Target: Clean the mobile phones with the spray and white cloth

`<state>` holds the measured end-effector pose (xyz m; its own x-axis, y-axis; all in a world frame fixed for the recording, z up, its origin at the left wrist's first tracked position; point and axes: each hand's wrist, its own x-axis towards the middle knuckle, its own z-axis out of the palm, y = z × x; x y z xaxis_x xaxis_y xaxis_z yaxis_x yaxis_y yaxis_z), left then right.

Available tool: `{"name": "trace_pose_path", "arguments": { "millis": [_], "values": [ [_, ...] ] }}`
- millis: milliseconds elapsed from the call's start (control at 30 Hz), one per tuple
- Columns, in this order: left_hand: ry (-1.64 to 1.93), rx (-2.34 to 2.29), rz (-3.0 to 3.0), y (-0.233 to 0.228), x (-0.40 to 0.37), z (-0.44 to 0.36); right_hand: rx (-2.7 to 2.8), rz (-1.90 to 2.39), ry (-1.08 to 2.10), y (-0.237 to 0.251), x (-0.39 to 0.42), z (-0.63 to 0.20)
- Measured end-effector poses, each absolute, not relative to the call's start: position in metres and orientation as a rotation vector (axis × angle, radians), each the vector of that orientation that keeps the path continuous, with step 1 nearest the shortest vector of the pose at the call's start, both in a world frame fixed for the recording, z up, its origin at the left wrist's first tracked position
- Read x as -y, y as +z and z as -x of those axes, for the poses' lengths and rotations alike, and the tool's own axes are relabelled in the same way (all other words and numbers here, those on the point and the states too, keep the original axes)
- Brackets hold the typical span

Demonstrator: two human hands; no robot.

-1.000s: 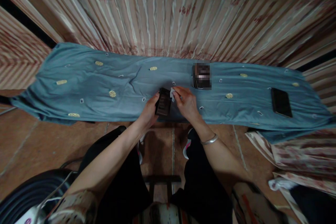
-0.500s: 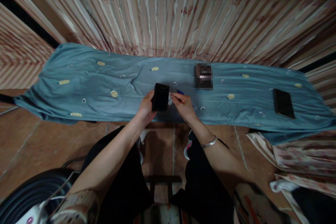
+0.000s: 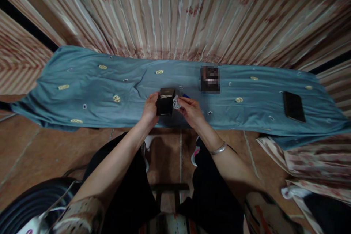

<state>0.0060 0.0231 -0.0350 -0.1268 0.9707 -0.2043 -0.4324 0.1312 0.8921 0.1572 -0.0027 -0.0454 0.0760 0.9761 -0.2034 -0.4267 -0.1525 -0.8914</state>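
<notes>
My left hand (image 3: 151,109) grips a black phone (image 3: 165,102) by its left edge, tilted up on end over the near edge of a blue-grey cloth (image 3: 90,87). My right hand (image 3: 190,110) pinches a small white wipe (image 3: 176,102) against the phone's right side. A bit of blue (image 3: 186,96) shows just behind my right fingers; what it is cannot be made out. A silver bangle (image 3: 218,148) sits on my right wrist.
A second black phone (image 3: 294,106) lies flat at the cloth's right end. A blurred dark object (image 3: 210,79) stands behind my right hand. Striped curtains (image 3: 175,11) hang behind. Folded patterned fabric (image 3: 309,161) lies on the tiled floor at right. A dark stool (image 3: 168,187) stands between my legs.
The phone in my left hand has tipped from lying nearly face-up to standing more on end. My right hand stays at its right side with the wipe.
</notes>
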Motion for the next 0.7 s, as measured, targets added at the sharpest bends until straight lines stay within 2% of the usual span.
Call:
{"name": "trace_pose_path", "arguments": {
  "millis": [300,500,700],
  "values": [
    [1.220,-1.003,-0.810,-0.016,-0.006,-0.020,0.808,1.065,1.331,-0.043,0.003,-0.160],
    [1.160,-0.979,-0.859,-0.018,-0.001,-0.019,1.075,1.200,1.085,-0.046,-0.002,-0.166],
    [1.112,-1.088,-1.007,-0.025,0.001,-0.015,1.089,1.238,1.004,-0.046,-0.010,-0.177]
  ]
}}
